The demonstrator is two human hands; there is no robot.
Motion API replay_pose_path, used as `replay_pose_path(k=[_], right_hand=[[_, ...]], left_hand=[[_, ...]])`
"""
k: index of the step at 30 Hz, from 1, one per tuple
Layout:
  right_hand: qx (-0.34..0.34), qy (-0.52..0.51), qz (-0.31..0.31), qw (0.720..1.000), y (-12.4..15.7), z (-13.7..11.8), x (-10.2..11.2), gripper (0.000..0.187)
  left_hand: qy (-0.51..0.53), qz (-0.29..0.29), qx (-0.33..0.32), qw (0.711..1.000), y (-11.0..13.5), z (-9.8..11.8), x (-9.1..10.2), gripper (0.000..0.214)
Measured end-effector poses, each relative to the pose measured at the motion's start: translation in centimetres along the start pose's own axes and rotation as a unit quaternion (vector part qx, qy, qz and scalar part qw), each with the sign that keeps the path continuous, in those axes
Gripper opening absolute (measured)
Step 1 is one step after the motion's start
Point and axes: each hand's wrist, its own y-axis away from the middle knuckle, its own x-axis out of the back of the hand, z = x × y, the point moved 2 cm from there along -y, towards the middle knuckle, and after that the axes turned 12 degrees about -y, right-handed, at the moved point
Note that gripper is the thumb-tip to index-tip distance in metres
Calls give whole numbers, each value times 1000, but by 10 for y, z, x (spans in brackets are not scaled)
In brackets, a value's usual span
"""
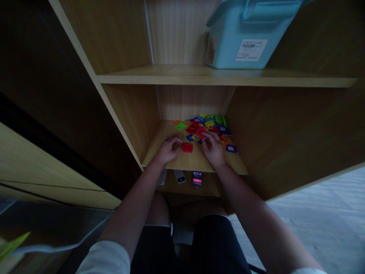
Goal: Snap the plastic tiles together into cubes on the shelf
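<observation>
A pile of colourful plastic building pieces with toothed edges lies at the back right of the middle shelf. My right hand is at the near side of the pile, its fingers closed on a red toothed piece. Apart from the pile, a red rectangular piece lies flat on the board. Just left of that piece is my left hand, its fingers curved and thumb apart, with nothing visible in it. A purple-framed piece lies right of my right hand.
Above is a shelf board bearing a light blue bin with a white label. Below the middle shelf, a lit phone with a cable lies beside a white device. Wooden side panels flank both sides.
</observation>
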Motion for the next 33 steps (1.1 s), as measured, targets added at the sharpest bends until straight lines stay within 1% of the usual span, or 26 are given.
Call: replay_pose_path(k=[3, 5, 7, 8, 11, 14, 17, 19, 20, 24, 26, 29, 33], right_hand=[[38, 19, -4, 999, 1, -4, 0, 27], [60, 31, -15, 998, 3, -5, -1, 22], [83, 41, -29, 995, 5, -7, -3, 18], [97, 46, -38, 994, 7, -7, -5, 17], [149, 69, -95, 982, 12, -9, -10, 18], [204, 111, -177, 956, 17, -11, -14, 28], [235, 151, -228, 933, 21, -15, -16, 36], [233, 159, -244, 928, 21, -17, -16, 39], [224, 157, -246, 930, 20, -19, -17, 38], [159, 115, -215, 957, 13, -26, -19, 29], [130, 78, -205, 967, 10, -27, -19, 31], [106, 37, -215, 970, 8, -26, -19, 31], [99, 16, -230, 968, 8, -24, -19, 26]], left_hand=[[-3, 21, -12, 1000, 0, 5, 4, 21], [14, 28, -16, 999, -1, 7, 6, 17], [55, 18, -15, 998, -2, 9, 8, 14], [81, 7, -10, 997, -2, 9, 8, 16], [144, -37, 1, 989, -3, 9, 6, 28], [171, -69, 12, 983, -2, 6, 3, 37], [204, -96, 43, 973, -1, 2, -1, 43], [230, -112, 62, 965, -1, 0, -2, 45], [239, -116, 70, 961, -1, 0, -3, 44], [239, -102, 106, 960, -2, -2, -3, 35], [218, -100, 118, 963, -1, -2, -2, 29], [188, -111, 115, 969, 0, -2, -2, 24], [175, -119, 104, 972, 0, -2, -2, 25]])
